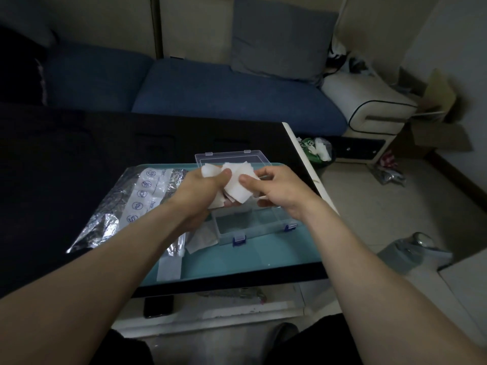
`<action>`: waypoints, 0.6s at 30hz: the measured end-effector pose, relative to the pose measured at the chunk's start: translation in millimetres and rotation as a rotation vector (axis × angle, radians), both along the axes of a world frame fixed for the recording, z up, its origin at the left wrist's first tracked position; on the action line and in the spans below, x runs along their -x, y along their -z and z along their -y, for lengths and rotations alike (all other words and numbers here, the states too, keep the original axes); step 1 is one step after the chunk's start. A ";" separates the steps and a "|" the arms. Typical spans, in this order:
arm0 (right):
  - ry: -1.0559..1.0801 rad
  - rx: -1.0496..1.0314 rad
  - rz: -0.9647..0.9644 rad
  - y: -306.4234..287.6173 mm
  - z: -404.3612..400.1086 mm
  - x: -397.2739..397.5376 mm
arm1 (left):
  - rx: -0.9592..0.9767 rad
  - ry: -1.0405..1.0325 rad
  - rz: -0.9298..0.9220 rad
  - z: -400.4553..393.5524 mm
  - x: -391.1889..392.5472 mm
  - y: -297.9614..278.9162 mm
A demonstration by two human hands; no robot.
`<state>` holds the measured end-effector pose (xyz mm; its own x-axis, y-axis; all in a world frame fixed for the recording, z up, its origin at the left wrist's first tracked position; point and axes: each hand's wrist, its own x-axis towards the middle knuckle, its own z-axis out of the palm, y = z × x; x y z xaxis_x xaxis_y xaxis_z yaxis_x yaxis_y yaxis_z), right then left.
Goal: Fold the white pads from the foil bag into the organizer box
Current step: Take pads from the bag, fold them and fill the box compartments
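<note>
1. Head view, progress: a bunch of white pads (237,185) is held up in both hands above the open organizer box (247,222), which stands on the teal tray (263,256) on the table (79,154). The near compartments of the box are seen bare; the far ones are hidden behind the hands, so no filed pad can be confirmed. The task is judged to be at an early stage — folding under way, placing not yet done.

2. Head view, supply: the foil bag (126,206) lies flat at the tray's left edge, and one loose pad (203,239) rests just beside the box's near-left corner.

3. Head view, pose: the left hand (203,188) is curled round the bunch from the left, thumb on top. The right hand (274,191) pinches the pads' right edge between thumb and fingers (263,200) — both forearms are stretched forward over the tray.
</note>
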<state>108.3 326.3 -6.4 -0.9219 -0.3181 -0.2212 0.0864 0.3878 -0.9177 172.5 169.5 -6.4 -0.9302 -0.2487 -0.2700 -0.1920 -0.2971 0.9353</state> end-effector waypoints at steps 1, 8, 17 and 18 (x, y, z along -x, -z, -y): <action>-0.007 0.038 0.011 0.4 -1.1 1.1 | -0.065 0.020 0.004 0.3 -0.7 -1.6; 0.069 0.302 0.101 -15.7 -21.9 5.9 | -0.151 0.145 0.054 5.8 -2.5 -6.1; -0.256 0.295 0.131 -13.1 -23.9 2.8 | -0.418 0.607 0.146 12.9 -9.4 -12.6; -0.273 0.291 0.135 -12.1 -21.6 1.9 | -0.399 0.606 0.144 11.0 -9.6 -12.4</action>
<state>106.4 347.9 5.6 -0.7639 -0.6139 -0.1990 0.1433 0.1393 -0.9798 182.1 158.6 6.0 -0.8217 0.4400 -0.3622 -0.5431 -0.4118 0.7317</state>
